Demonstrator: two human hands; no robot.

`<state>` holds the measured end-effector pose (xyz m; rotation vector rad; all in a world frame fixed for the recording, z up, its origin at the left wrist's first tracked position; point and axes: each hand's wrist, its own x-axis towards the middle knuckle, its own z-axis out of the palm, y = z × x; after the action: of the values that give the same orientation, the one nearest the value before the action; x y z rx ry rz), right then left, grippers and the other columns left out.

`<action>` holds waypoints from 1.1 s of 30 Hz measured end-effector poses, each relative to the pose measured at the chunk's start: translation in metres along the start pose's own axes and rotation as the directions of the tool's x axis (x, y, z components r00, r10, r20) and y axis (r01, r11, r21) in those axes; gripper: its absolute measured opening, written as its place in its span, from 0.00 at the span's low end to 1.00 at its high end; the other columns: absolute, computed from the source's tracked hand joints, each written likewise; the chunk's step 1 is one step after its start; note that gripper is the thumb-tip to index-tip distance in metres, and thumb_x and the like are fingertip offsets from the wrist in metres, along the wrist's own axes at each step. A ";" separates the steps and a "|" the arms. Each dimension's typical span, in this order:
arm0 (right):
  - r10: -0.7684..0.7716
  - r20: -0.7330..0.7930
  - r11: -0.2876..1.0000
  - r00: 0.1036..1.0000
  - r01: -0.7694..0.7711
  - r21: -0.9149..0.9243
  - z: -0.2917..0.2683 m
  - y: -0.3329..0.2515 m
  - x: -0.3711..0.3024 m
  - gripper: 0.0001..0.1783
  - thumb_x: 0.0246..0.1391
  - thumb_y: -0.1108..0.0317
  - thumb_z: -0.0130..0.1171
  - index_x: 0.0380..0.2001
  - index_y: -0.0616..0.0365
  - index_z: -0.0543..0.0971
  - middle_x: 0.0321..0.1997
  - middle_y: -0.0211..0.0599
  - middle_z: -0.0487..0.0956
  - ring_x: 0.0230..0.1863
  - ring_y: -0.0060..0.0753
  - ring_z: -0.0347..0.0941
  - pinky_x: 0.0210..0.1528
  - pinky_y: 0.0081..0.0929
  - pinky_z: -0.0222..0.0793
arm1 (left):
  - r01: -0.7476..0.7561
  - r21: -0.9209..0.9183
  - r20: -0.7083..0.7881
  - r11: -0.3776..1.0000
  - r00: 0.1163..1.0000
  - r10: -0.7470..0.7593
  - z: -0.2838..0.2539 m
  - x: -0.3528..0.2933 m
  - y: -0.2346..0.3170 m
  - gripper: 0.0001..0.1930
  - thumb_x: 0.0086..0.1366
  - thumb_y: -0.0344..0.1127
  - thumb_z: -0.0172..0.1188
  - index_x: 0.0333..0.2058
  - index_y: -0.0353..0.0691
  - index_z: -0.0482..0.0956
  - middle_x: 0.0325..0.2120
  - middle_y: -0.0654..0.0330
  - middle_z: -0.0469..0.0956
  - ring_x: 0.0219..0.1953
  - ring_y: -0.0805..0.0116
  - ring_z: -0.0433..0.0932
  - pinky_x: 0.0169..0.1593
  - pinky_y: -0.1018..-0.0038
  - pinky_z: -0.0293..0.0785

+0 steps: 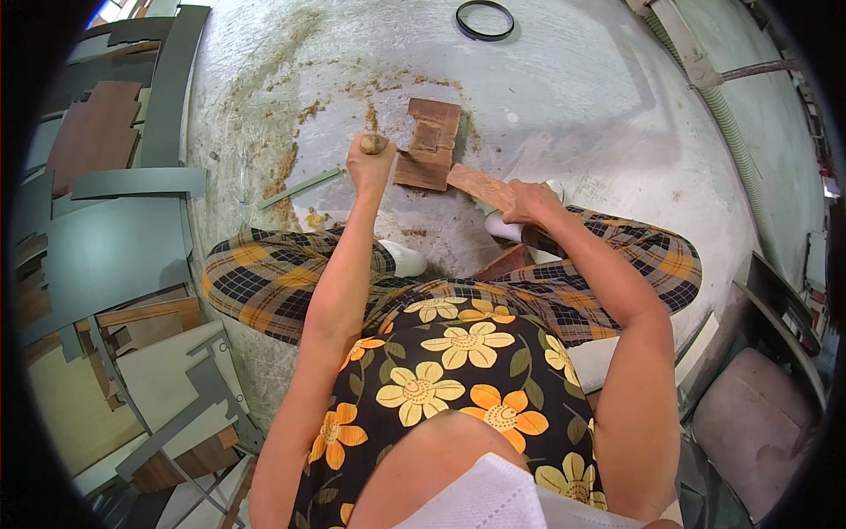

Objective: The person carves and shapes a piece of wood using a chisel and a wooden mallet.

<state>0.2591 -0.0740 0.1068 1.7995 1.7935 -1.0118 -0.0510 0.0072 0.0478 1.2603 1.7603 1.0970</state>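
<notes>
My left hand [369, 167] is wrapped round what looks like a chisel, its round wooden handle end [374, 144] facing up; its blade is mostly hidden. Just to the right of that fist, a reddish-brown wooden board [434, 119] lies on the floor, with a rough cut recess across its middle. My right hand [531, 204] grips one end of a lighter brown wooden block [481, 187]. The block's far end reaches to the board's near right corner; whether they touch I cannot tell.
Wood chips [286, 172] are scattered over the grey floor. A green strip [302, 188] lies left of my left hand, and a black ring [485, 37] lies farther off. Stacked panels [123, 247] line the left. A ribbed hose [731, 132] runs along the right.
</notes>
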 end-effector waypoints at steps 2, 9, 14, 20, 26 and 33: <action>-0.013 -0.005 1.000 1.000 0.013 -0.008 0.001 0.000 0.002 0.37 0.35 0.50 0.69 0.50 0.56 0.75 0.43 0.52 0.83 0.46 0.56 0.79 0.49 0.44 0.75 | -0.022 0.027 -0.011 0.999 1.000 0.022 0.000 0.007 0.001 0.10 0.52 0.30 0.70 0.32 0.36 0.78 0.23 0.63 0.80 0.22 0.75 0.76 0.28 0.76 0.75; -0.008 -0.006 0.999 1.000 0.008 -0.036 0.005 0.009 0.007 0.37 0.35 0.49 0.69 0.49 0.57 0.75 0.43 0.52 0.83 0.46 0.55 0.79 0.49 0.43 0.74 | 0.028 -0.161 0.066 0.987 0.998 -0.018 0.005 0.024 0.045 0.10 0.51 0.31 0.70 0.31 0.38 0.79 0.22 0.65 0.79 0.21 0.77 0.74 0.26 0.76 0.74; -0.002 0.042 1.000 0.999 0.003 -0.025 -0.020 -0.002 -0.012 0.36 0.33 0.47 0.69 0.45 0.57 0.78 0.41 0.51 0.83 0.46 0.51 0.80 0.47 0.44 0.76 | 0.046 -0.060 0.247 0.997 0.969 -0.030 0.007 0.039 0.062 0.08 0.53 0.33 0.70 0.29 0.38 0.81 0.22 0.64 0.80 0.21 0.77 0.75 0.25 0.76 0.73; 0.025 0.074 1.000 0.997 -0.023 -0.019 -0.006 -0.007 0.001 0.29 0.37 0.48 0.76 0.44 0.47 0.85 0.44 0.31 0.86 0.45 0.32 0.82 0.47 0.39 0.76 | -0.074 0.023 0.549 0.997 0.834 0.049 -0.044 0.076 0.082 0.09 0.58 0.37 0.69 0.31 0.40 0.81 0.23 0.62 0.81 0.22 0.74 0.78 0.24 0.78 0.73; 0.122 -0.035 0.991 0.992 -0.123 -0.056 -0.001 -0.012 -0.006 0.25 0.46 0.53 0.70 0.49 0.49 0.83 0.53 0.33 0.82 0.51 0.44 0.78 0.45 0.59 0.73 | -0.162 0.074 0.549 0.984 0.830 0.096 -0.076 0.090 0.169 0.08 0.56 0.32 0.66 0.32 0.34 0.79 0.23 0.59 0.80 0.21 0.72 0.78 0.20 0.77 0.73; 0.064 -0.169 0.983 0.984 -0.091 -0.157 0.008 -0.003 0.004 0.19 0.50 0.61 0.67 0.46 0.51 0.84 0.48 0.33 0.83 0.47 0.47 0.80 0.37 0.60 0.74 | -0.138 0.009 0.543 0.990 0.833 0.111 -0.046 0.103 0.181 0.08 0.56 0.30 0.66 0.35 0.36 0.80 0.24 0.57 0.80 0.22 0.68 0.80 0.20 0.76 0.75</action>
<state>0.2537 -0.0770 0.0989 1.8792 1.8262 -0.6825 -0.0550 0.1259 0.2258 1.5501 1.2892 0.6677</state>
